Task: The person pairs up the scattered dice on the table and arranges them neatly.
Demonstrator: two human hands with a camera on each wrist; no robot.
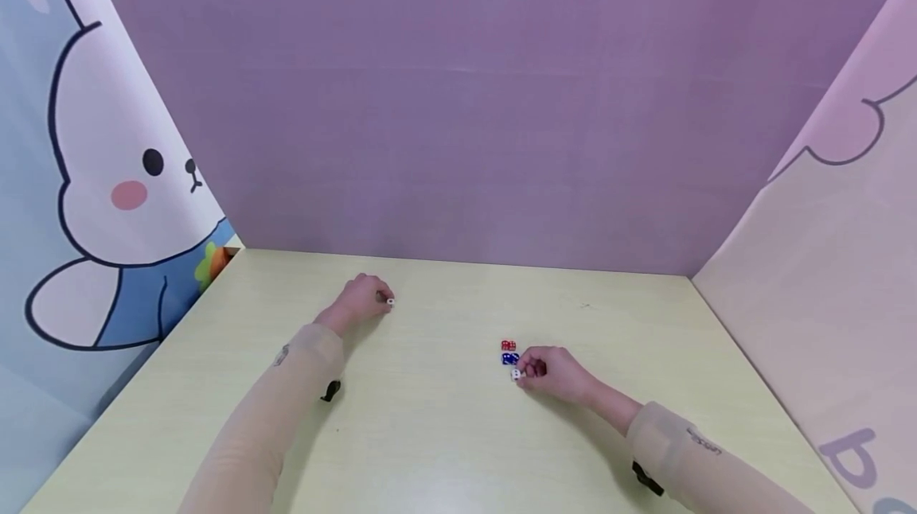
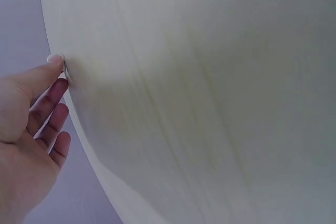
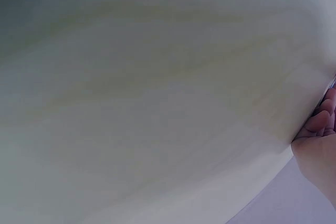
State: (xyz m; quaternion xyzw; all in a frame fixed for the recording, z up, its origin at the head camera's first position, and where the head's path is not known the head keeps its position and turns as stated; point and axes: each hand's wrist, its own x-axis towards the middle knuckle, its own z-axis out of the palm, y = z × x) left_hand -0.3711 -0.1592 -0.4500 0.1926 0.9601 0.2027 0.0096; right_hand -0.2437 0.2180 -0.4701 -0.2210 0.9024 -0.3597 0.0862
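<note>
In the head view my left hand (image 1: 364, 299) pinches a small white die (image 1: 390, 302) between thumb and fingertips, low over the table's far left part. The left wrist view has the same hand (image 2: 37, 103) at its left edge, thumb and index finger meeting and the other fingers loosely bent. Right of centre, my right hand (image 1: 555, 372) pinches another white die (image 1: 516, 374). Just beyond that die lie blue dice (image 1: 509, 358) side by side, and behind them a pair of red dice (image 1: 508, 345). Only part of the right hand (image 3: 320, 121) enters the right wrist view.
The pale wooden table (image 1: 444, 434) ends at a purple backdrop (image 1: 458, 140). A panel with a cartoon rabbit (image 1: 136, 164) stands along the left side, and a pale pink panel (image 1: 824, 259) along the right.
</note>
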